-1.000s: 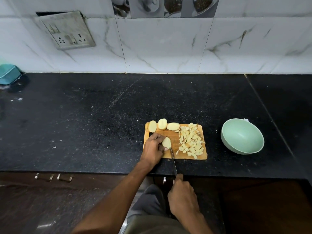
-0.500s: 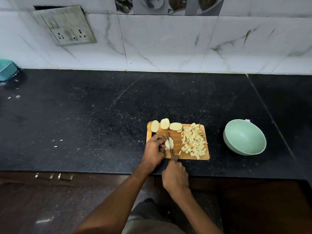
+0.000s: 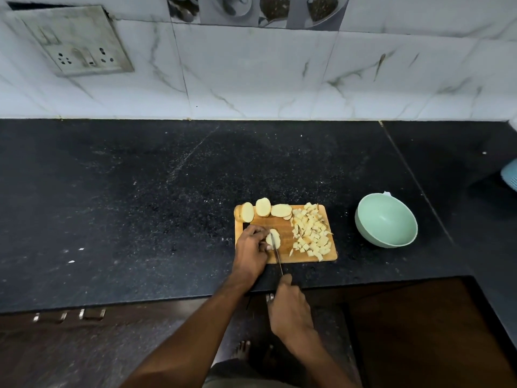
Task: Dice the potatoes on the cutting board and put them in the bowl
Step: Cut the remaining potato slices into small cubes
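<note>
A small wooden cutting board (image 3: 285, 229) lies near the counter's front edge. Three thick potato slices (image 3: 263, 207) line its far edge, and a heap of potato dice (image 3: 310, 232) covers its right half. My left hand (image 3: 251, 247) holds down one potato slice (image 3: 275, 238) at the board's left. My right hand (image 3: 289, 306) grips a knife (image 3: 277, 256) by its handle, off the counter's front edge. The thin blade lies across the held slice. A pale green bowl (image 3: 387, 228) with nothing in it stands to the right of the board.
The black stone counter (image 3: 140, 205) stretches left and back to a white tiled wall with a switch plate (image 3: 75, 43). A light blue object (image 3: 510, 177) shows at the right edge. Dark cabinet fronts and my bare foot (image 3: 242, 350) are below the counter.
My right hand has drawn back toward me, pulling the knife blade through the held slice. The camera has shifted, so the teal thing at far left is out of view.
</note>
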